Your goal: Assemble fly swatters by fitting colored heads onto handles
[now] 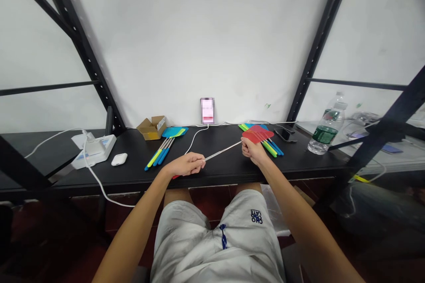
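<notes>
A fly swatter with a red mesh head [257,134] and a thin metal shaft [223,151] lies across my hands, above the black table [222,172]. My left hand [185,164] is closed around the shaft's lower end, and a bit of red handle [174,177] shows below it. My right hand [254,151] grips the shaft just under the red head. Left of the middle lies a bundle of swatters with blue and green handles [160,153] and blue heads [174,132]. Another blue-and-green bundle [266,143] lies beneath the red head, beside my right hand.
A cardboard box [151,128], white power strip [94,151] and earbud case [119,159] sit at left. A phone on a cable [207,110] stands against the wall. A black phone [284,135] and water bottle [326,126] sit right. Black shelf posts flank the table.
</notes>
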Motion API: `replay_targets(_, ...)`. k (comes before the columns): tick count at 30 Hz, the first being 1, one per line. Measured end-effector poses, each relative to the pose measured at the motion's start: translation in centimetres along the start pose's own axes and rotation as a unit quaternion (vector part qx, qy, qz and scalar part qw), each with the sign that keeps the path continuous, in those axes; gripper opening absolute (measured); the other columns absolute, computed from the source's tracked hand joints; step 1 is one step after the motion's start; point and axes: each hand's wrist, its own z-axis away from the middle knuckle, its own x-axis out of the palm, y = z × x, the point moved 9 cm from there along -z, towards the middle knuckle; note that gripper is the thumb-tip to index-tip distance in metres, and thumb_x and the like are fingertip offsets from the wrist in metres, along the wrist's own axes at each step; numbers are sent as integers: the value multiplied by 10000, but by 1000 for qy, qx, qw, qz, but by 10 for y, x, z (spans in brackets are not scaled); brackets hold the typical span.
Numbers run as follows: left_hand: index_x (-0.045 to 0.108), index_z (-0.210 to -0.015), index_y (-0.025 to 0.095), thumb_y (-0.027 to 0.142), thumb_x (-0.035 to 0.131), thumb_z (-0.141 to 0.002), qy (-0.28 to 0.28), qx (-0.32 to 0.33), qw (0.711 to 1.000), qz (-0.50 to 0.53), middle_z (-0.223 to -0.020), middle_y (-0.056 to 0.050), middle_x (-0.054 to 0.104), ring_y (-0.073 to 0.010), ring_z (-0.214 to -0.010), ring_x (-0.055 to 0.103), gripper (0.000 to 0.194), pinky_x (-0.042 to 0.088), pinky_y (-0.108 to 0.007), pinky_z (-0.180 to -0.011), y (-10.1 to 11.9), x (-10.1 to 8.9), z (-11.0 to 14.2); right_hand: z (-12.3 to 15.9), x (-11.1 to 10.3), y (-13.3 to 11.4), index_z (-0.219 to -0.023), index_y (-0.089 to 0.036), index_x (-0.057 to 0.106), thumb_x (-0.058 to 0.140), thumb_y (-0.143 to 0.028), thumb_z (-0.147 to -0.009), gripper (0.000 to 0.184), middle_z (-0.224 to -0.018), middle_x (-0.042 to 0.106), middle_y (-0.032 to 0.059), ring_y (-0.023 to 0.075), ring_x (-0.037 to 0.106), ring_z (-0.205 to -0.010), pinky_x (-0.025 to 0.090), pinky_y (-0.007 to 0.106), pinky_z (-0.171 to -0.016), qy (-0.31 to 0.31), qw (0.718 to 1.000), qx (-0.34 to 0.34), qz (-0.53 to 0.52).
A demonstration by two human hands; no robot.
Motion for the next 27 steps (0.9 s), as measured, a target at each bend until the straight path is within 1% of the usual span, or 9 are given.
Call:
replay_targets(4,536,-821,163,546,488,-885,-16,-7,1000,12,-555,52,451,-48,-392,302,391,229,-157,-336,-4,1,-2,-2,-16,1,-595,-210,400,653,-391,-759,352,-409,332,-85,33,232,-321,115,184,-340,12,1000,10,9)
replay_targets(9,531,-820,161,522,481,-898,-30,3,999,39,-548,55,456,-40,-372,298,373,214,-160,-347,-5,4,-5,-5,-20,12,-617,-200,446,633,-420,-775,330,-426,400,-57,46,288,-321,126,182,-331,33,998,39,25)
replay_targets(14,536,-825,158,523,490,-888,-19,-6,999,40,-548,54,465,-42,-368,304,373,214,-168,-353,-6,4,-4,-9,-37,14,-660,-187,499,615,-443,-777,305,-460,496,-15,64,345,-318,152,188,-309,101,993,46,33)
replay_targets(20,553,-845,147,514,490,-885,-7,-3,999,31,-552,45,502,-43,-368,341,375,248,-177,-397,-5,3,-5,-10,-55,13,-665,-191,491,657,-335,-736,231,-507,530,-12,69,379,-336,197,194,-300,180,983,36,-13)
replay_targets(23,560,-849,147,502,503,-882,-16,6,999,34,-552,46,507,-40,-364,343,361,253,-179,-403,-3,5,-5,-8,-59,14,-668,-188,498,690,-290,-710,222,-531,567,2,70,398,-356,232,195,-305,202,978,43,-36)
replay_targets(27,573,-860,143,477,504,-891,-10,16,999,33,-536,57,472,-40,-358,336,342,235,-178,-392,-3,5,-5,-7,-53,12,-697,-176,533,731,-264,-675,217,-580,603,11,63,422,-388,272,189,-319,191,979,33,-55)
